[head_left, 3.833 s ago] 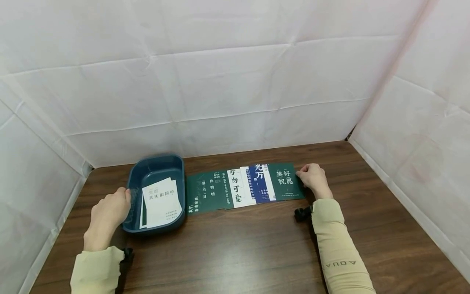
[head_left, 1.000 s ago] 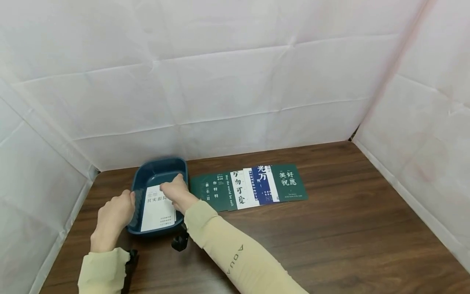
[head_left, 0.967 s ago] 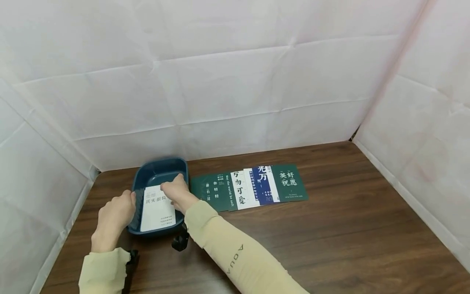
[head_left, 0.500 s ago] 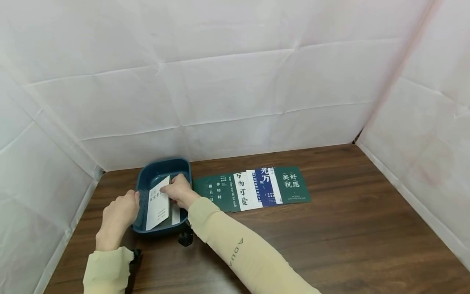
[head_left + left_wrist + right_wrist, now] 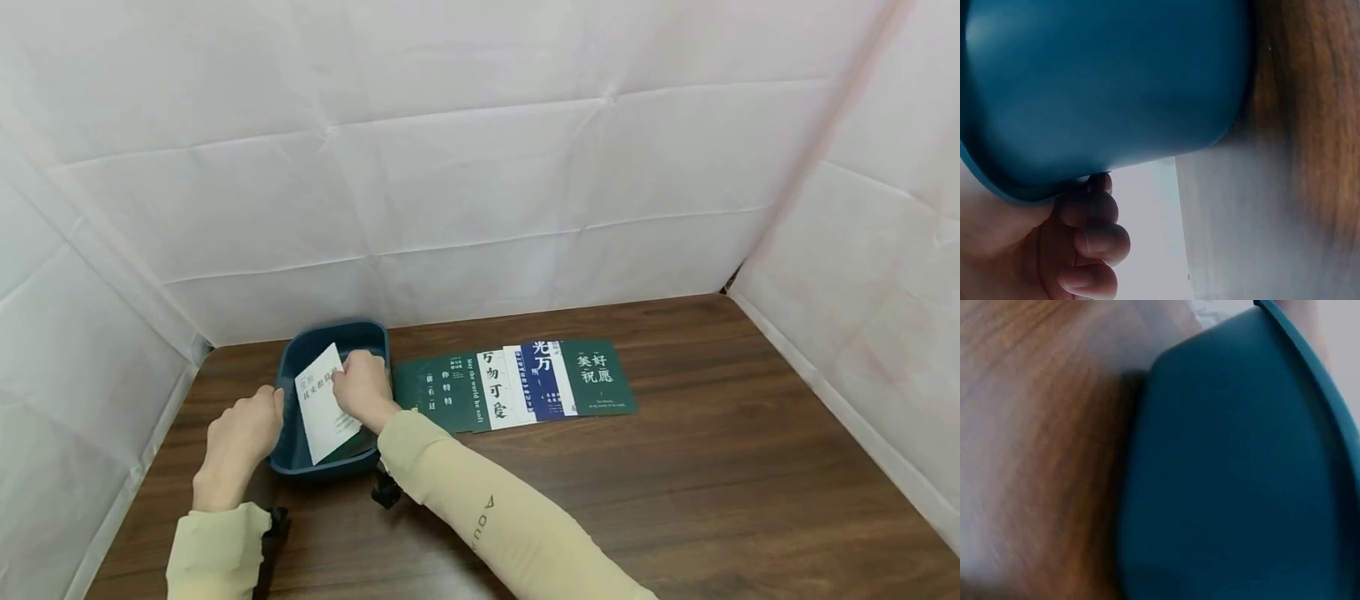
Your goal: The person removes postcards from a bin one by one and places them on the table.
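Observation:
A dark blue plastic basin [image 5: 292,454] stands on the table at the left, its outer wall filling much of both wrist views. My left hand [image 5: 243,433] grips its left rim, with curled fingers [image 5: 1097,240] beneath the lip in the left wrist view. Reaching into the basin, my right hand [image 5: 363,387] pinches the upper right edge of a white printed card [image 5: 322,412], which is tilted up. Under that card a dark green card [image 5: 348,447] partly shows at the bottom. The right wrist view shows only the basin's side [image 5: 1229,475], not the fingers.
Right of the basin lies an overlapping row of printed cards: dark green ones [image 5: 427,379], a white one [image 5: 498,396], a blue one [image 5: 546,387] and a green one [image 5: 600,379] at the end. White sheeting [image 5: 480,183] walls the wooden table's [image 5: 675,467] back and sides.
My right hand has come from the row's right end to the basin and lifted the white card's edge, uncovering a green card. My left hand keeps its grip on the rim.

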A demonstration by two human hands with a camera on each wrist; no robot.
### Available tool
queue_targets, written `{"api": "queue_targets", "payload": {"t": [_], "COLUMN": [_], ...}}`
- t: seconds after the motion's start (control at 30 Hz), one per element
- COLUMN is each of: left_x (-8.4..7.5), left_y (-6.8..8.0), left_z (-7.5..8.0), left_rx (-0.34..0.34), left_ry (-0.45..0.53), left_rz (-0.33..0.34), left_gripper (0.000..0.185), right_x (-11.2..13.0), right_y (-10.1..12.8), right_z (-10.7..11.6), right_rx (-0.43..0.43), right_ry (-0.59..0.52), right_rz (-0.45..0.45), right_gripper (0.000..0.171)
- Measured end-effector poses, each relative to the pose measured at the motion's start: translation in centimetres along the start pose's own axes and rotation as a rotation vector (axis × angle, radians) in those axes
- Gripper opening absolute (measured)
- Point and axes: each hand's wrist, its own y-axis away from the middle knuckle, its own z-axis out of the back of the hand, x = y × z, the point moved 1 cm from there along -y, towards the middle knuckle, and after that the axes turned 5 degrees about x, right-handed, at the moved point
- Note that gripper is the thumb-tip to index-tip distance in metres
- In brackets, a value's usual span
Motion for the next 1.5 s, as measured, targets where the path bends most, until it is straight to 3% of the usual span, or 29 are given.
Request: {"api": "queue_targets", "payload": {"t": [0.13, 0.27, 0.37, 0.43, 0.73, 1.0, 1.5], "left_x": [0.1, 0.0, -0.1, -0.1, 0.0, -0.1, 0.2], "left_y": [0.1, 0.2, 0.2, 0.1, 0.0, -0.3, 0.2], "left_z": [0.0, 0.0, 0.1, 0.2, 0.1, -0.1, -0.1], "left_rx": [-0.008, -0.020, -0.022, -0.020, -0.020, -0.014, 0.003], "left_ry": [0.007, 0.008, 0.007, 0.006, -0.004, 0.005, 0.012], "left_rz": [-0.011, -0.020, -0.018, -0.013, -0.002, 0.015, 0.022], "left_gripper": [0.044, 0.043, 0.044, 0.045, 0.044, 0.046, 0.045], "right_x": [0.3, 0.2, 0.2, 0.3, 0.0, -1.1, -10.4], "right_y": [0.1, 0.2, 0.3, 0.5, 1.6, 2.0, 3.2], "right_z": [0.9, 1.8, 2.4, 2.8, 5.7, 8.8, 17.3], "right_rx": [0.018, -0.011, -0.039, -0.045, 0.011, -0.007, -0.127], "right_ry": [0.119, 0.353, 0.495, 0.511, 0.157, -0.029, -0.356], "right_rz": [0.153, 0.359, 0.415, 0.412, 0.336, 0.254, 0.059], "right_gripper": [0.040, 0.036, 0.029, 0.028, 0.032, 0.023, 0.013]}}
